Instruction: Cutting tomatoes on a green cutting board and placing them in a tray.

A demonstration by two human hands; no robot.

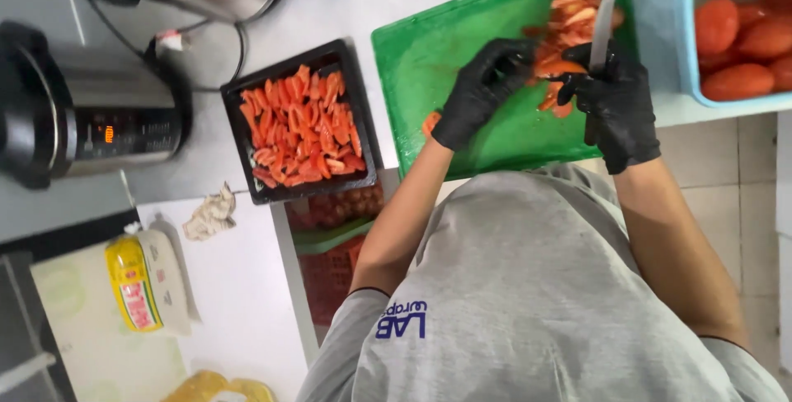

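Tomato (559, 68) on the green cutting board (445, 55): left hand (481, 92) fingers steady it, right hand (615, 101) fingers grip a knife (603, 22) (both black-gloved).

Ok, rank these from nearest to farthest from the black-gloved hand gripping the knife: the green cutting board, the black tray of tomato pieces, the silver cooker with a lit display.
From the right hand:
1. Green cutting board, directly beneath it.
2. Black tray of tomato pieces, beyond the board's far side.
3. Silver cooker with a lit display, at the opposite frame edge.

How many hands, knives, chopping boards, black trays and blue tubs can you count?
Hands: 2, left hand and right hand
Knife: 1
Green chopping board: 1
Black tray: 1
Blue tub: 1
Total: 6
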